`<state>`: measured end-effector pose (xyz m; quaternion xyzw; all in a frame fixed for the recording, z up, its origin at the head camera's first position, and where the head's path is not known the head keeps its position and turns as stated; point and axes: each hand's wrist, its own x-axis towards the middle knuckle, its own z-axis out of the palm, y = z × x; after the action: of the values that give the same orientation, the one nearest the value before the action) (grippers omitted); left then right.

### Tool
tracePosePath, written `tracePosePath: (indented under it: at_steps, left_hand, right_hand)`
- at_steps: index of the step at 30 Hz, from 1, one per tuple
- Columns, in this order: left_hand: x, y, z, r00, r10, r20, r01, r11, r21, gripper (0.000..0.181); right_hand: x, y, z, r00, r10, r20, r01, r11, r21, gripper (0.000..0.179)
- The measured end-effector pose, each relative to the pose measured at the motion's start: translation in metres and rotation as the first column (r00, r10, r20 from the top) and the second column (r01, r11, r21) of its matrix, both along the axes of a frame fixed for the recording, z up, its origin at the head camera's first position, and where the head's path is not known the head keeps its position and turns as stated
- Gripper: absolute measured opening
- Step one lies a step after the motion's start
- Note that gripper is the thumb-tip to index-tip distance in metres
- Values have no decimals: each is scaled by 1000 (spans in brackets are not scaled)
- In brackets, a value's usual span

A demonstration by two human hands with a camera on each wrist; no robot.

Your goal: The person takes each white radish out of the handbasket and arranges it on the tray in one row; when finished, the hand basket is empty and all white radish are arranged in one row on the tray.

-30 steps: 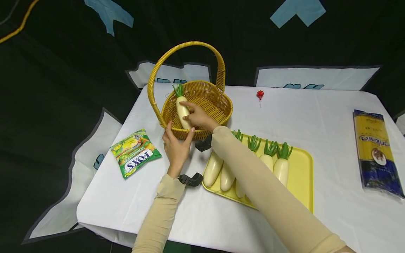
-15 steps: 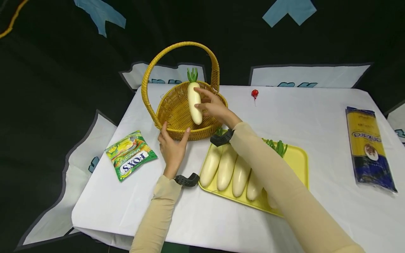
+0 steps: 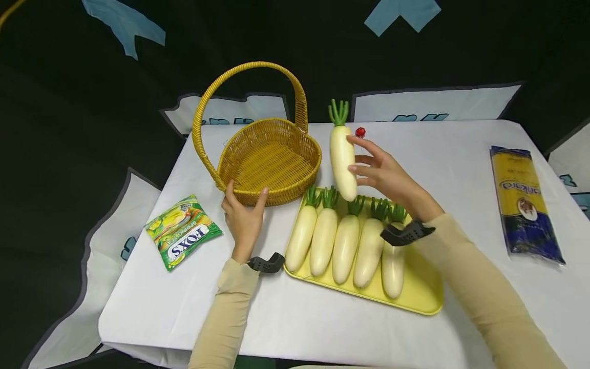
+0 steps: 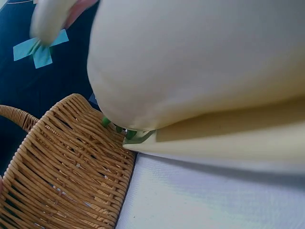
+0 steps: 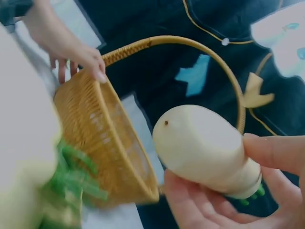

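Note:
A white radish [image 3: 343, 161] with green stalks is pinched between the thumb and fingers of my right hand [image 3: 384, 171], held up over the far edge of the yellow tray [image 3: 421, 277]. Its rounded end faces the camera in the right wrist view. On the tray lie several more white radishes [image 3: 346, 249] side by side, stalks pointing away. My left hand [image 3: 245, 219] grips the near rim of the yellow wicker basket [image 3: 276, 164], thumb and fingers spread along it. Only the bare woven bottom shows inside the basket, whose tall handle arches above.
Left of the basket lies a green FOX'S candy bag [image 3: 183, 231]. A red lollipop [image 3: 360, 132] sits behind the raised radish. At the right side of the white table is a blue and yellow ankara packet [image 3: 525, 202]. Dark cloth hangs behind the table.
My right hand has lifted the radish out of the basket and carried it right, over the tray. My left hand has stayed on the basket rim. The head view has shifted slightly.

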<state>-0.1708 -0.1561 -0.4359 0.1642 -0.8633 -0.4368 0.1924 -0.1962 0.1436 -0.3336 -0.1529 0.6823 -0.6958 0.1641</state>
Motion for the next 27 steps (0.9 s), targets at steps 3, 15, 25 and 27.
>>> tracePosePath:
  at_steps: [3,15,25,27]
  left_hand:
    - [-1,1,-1,1000,-8,-9,8,1000,0,88]
    - [0,-4,-4,1000,-6,9,5,998,60,89]
    - [-3,-3,-7,1000,-12,8,11,997,78,89]
    - [-4,-1,-6,1000,-21,7,20,997,77,89]
  right_hand:
    - [29,37,-8,999,-53,-12,54,997,62,60]
    - [138,102,-67,962,-275,8,246,876,414,59]
    - [167,98,-72,977,-210,-45,196,786,587,61]
    - [170,97,-72,976,-209,-57,200,770,606,60]
